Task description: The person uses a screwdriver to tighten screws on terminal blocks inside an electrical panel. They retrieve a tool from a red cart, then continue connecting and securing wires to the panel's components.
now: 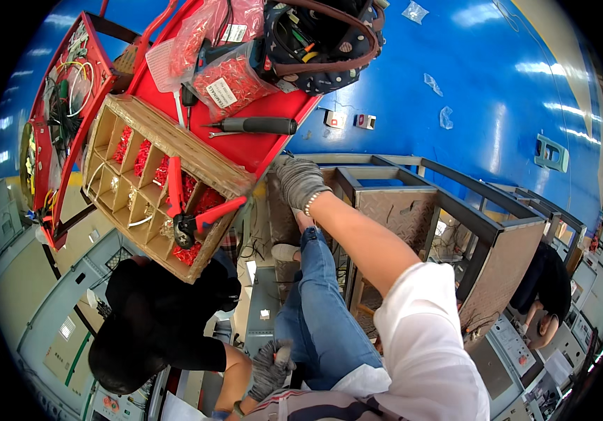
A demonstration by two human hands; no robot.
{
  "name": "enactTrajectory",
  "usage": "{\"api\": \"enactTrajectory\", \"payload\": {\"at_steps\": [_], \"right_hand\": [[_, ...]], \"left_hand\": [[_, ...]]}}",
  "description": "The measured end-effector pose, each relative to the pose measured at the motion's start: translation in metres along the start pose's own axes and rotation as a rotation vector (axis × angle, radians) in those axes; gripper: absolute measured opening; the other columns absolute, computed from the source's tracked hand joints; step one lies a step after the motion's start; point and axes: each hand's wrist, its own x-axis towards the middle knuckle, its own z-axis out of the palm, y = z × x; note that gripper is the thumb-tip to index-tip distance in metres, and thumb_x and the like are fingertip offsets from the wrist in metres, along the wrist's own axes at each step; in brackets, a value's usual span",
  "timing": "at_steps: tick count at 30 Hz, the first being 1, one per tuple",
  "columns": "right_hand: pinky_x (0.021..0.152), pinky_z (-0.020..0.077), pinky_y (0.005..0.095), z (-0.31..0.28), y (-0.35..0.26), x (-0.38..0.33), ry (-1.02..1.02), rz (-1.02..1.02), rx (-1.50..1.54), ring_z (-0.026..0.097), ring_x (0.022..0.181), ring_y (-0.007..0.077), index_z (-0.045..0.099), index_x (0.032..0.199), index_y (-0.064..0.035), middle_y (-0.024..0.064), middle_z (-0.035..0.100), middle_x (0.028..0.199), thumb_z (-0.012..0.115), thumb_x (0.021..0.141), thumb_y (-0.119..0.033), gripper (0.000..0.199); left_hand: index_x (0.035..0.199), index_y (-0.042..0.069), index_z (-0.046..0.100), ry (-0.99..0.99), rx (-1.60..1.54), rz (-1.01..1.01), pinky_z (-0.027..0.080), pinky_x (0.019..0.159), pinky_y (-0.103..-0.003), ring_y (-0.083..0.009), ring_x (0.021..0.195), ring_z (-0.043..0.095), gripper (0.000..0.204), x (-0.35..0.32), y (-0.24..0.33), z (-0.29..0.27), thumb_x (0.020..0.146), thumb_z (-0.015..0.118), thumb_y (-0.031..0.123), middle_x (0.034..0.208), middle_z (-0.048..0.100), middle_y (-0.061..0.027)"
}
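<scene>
My right hand (298,181) wears a grey knit glove and a bead bracelet, on a bare forearm below a white sleeve. Its fingers curl over the top edge of a brown panel (282,214), just under the corner of a red tray (256,151). My left hand (271,366), also gloved, is curled into a fist low down beside a leg in blue jeans (315,302); I cannot tell whether it holds anything. On the tray a cardboard divider box (148,133) holds red terminals, and red-handled crimping pliers (188,210) lie across it.
A black-handled screwdriver (256,126), bags of red terminals (230,83) and a dark tool bag (326,42) lie on the tray. A dark-haired person in black (154,323) is close at lower left; another person (543,291) bends at right. Open metal cabinet frames (456,217) stand on the blue floor (470,84).
</scene>
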Motion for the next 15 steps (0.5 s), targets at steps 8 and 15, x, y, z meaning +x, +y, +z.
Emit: {"api": "enactTrajectory", "payload": {"at_steps": [8, 15], "right_hand": [[0.106, 0.0384, 0.0514, -0.183, 0.020, -0.022, 1.187, 0.008, 0.014, 0.050, 0.128, 0.0357, 0.054, 0.137, -0.0100, 0.0156, 0.051, 0.142, 0.073, 0.081, -0.025, 0.061], [0.072, 0.0564, 0.0439, -0.240, 0.005, 0.023, 0.470, -0.153, -0.192, 0.071, 0.081, 0.0341, 0.070, 0.097, -0.0053, 0.0165, 0.072, 0.085, 0.070, 0.084, -0.026, 0.025]], "left_hand": [[0.114, 0.004, 0.064, 0.130, 0.125, 0.498, 0.040, 0.049, -0.022, -0.0071, 0.056, 0.056, 0.026, 0.054, 0.179, 0.015, 0.102, 0.055, 0.024, 0.071, 0.063, -0.0024], [0.121, 0.005, 0.064, 0.361, 0.480, 1.133, 0.054, 0.079, -0.030, -0.0151, 0.084, 0.060, 0.033, 0.129, 0.386, 0.049, 0.092, 0.069, 0.020, 0.105, 0.068, -0.0081]]}}
